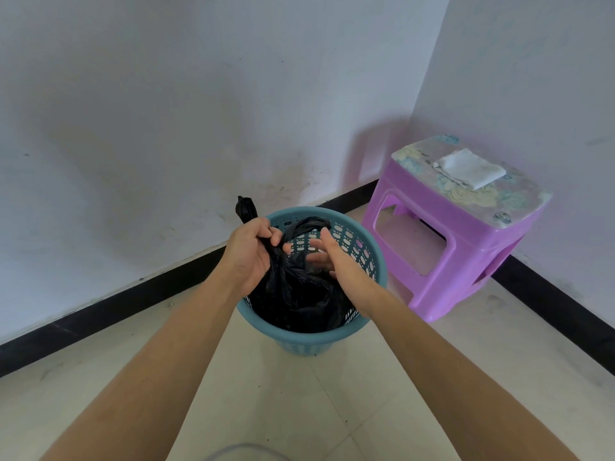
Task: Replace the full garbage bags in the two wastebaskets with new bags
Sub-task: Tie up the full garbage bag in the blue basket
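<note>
A teal perforated wastebasket [301, 339] stands on the tiled floor near the wall. A black garbage bag [299, 297] fills it. My left hand [248, 252] grips one twisted end of the bag, and that end sticks up above my fist. Another loop of the bag arches over the basket's far side. My right hand [334, 261] is over the basket with fingers straight, touching the bag beside the left hand. Only this one wastebasket is in view.
A purple plastic stool [442, 247] stands to the right of the basket in the corner, with a folded white cloth [469, 168] on its patterned top. White walls with black skirting run behind and to the right. Tiled floor lies in front.
</note>
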A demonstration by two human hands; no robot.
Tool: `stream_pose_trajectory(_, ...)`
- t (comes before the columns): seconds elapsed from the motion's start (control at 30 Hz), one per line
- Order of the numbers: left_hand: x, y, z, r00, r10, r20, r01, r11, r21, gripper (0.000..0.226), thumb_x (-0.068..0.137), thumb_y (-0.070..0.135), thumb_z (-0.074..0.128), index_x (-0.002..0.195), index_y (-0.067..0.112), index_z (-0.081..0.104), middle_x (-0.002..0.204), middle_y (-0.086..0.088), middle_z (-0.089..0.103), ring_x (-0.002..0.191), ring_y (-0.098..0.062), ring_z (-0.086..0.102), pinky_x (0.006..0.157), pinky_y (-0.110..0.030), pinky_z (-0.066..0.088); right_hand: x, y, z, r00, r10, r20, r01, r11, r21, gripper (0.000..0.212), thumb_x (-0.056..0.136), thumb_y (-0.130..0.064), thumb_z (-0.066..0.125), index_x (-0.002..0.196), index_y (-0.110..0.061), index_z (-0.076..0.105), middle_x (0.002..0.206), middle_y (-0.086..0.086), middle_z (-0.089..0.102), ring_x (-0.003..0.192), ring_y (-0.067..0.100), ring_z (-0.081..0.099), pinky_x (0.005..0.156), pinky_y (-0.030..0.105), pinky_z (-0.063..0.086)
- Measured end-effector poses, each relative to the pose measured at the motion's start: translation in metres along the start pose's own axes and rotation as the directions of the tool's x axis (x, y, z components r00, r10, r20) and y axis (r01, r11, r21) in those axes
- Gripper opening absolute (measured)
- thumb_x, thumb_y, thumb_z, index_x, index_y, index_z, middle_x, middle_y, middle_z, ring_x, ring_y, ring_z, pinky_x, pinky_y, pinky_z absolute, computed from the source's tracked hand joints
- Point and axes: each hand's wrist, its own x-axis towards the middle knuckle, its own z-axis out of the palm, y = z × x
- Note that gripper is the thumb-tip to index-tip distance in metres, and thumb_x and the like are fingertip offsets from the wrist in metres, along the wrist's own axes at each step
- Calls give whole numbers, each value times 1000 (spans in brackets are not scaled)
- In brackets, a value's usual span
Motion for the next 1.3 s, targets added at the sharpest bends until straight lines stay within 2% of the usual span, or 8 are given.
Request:
stream_pose_trajectory(0.17, 0, -1, 1, 998, -59, 5, 59, 995, 76, 26, 101, 24, 37, 77, 14, 37, 63, -6, 46, 62, -26, 54, 66, -35, 49, 2, -7, 6, 986, -129, -101, 159, 905, 394, 23, 103, -35, 48, 107, -20, 65, 84, -18, 73, 79, -6, 68, 66, 9, 50)
stream_pose_trajectory(0.33, 5, -2, 7, 995, -21, -101, -20, 918, -396, 45, 107, 40, 27, 74, 15, 46, 92, -17, 72, 101, -28, 70, 86, -35, 52, 11, -16, 3, 972, -20, -234, 203, 571, 795, 34, 107, -28, 39, 121, -5, 59, 108, 10, 69, 108, 23, 64, 99, 35, 49)
stream_pose_trajectory(0.43, 3, -14, 18, 979, -40, -198, -88, 795, -600, 48, 107, 40, 25, 68, 16, 41, 58, -5, 57, 67, -23, 68, 85, -37, 52, 9, -21, 0, 973, -15, -230, 217, 396, 892, 27, 108, -24, 35, 96, -9, 54, 74, 6, 61, 81, 23, 70, 95, 40, 51)
stream_pose_trajectory(0.5, 2, -23, 18, 951, -97, -295, -99, 807, -582, 50, 107, 41, 24, 64, 17, 37, 46, 1, 33, 41, -16, 42, 70, -36, 51, 8, -24, -7, 967, 15, -253, 231, 359, 904, 31, 108, -22, 34, 81, -13, 48, 55, -1, 38, 50, 16, 53, 79, 37, 54)
stream_pose_trajectory(0.63, -2, -22, -4, 858, -99, -505, -65, 953, -297, 44, 105, 34, 33, 63, 20, 32, 48, 4, 19, 41, -14, 15, 41, -24, 26, 12, -13, -43, 923, 129, -363, 235, 559, 795, 30, 107, -16, 33, 78, -16, 40, 47, -9, 23, 38, 7, 20, 37, 20, 27)
stream_pose_trajectory(1.0, -7, -27, -29, 771, 58, -634, -16, 997, 73, 36, 101, 35, 36, 69, 20, 34, 48, 5, 26, 38, -10, 19, 38, -23, 22, 13, 35, -96, 732, 180, -657, 162, 891, 425, 18, 101, -20, 37, 87, -16, 47, 63, -1, 31, 47, 11, 28, 36, 21, 28)
stream_pose_trajectory(1.2, -9, -17, 7, 919, 151, -364, -89, 979, 181, 26, 103, 26, 42, 79, 18, 43, 53, 6, 28, 47, -11, 29, 55, -28, 39, 3, -20, -59, 896, -114, -430, 306, 859, 410, 18, 104, -24, 47, 99, -14, 61, 66, -1, 51, 58, 14, 50, 68, 33, 50)
stream_pose_trajectory(1.3, -9, -19, 26, 941, 198, -275, -117, 952, 284, 26, 105, 27, 36, 100, 11, 56, 62, 2, 46, 63, -16, 54, 81, -34, 50, -1, -32, -42, 890, -259, -375, 324, 938, 122, 13, 101, -31, 55, 107, -28, 66, 94, -13, 67, 90, 3, 62, 93, 25, 49)
